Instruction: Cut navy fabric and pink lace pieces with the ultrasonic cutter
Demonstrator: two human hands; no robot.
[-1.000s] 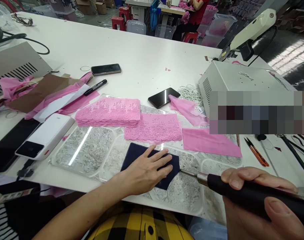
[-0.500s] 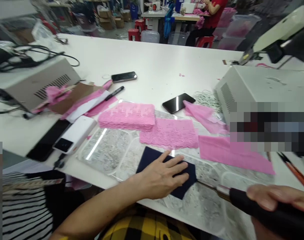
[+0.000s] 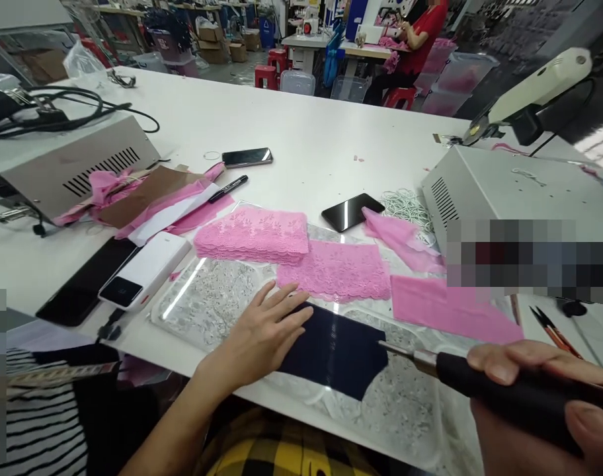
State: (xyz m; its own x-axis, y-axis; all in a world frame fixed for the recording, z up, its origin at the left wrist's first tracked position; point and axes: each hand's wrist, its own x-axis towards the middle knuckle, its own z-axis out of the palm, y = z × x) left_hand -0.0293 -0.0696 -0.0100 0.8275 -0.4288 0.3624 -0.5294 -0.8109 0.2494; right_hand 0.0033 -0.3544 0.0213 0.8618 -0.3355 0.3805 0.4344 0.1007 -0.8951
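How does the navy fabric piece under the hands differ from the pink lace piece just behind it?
The navy fabric piece is dark and plain; the pink lace piece is patterned with scalloped edges. The left hand rests on the navy piece's left edge and the tip of the black-handled tool, gripped by the right hand, meets its right edge; the lace lies untouched. Both lie flat on the clear plastic sheet.

Left hand [image 3: 262, 334] lies flat, fingers spread, on the left edge of a navy fabric piece [image 3: 336, 350] on the scored glass plate [image 3: 207, 301]. Right hand [image 3: 544, 403] grips a black-handled hot-cutting tool [image 3: 480, 383], metal tip touching the fabric's right edge. Pink lace pieces [image 3: 301, 254] lie just beyond.
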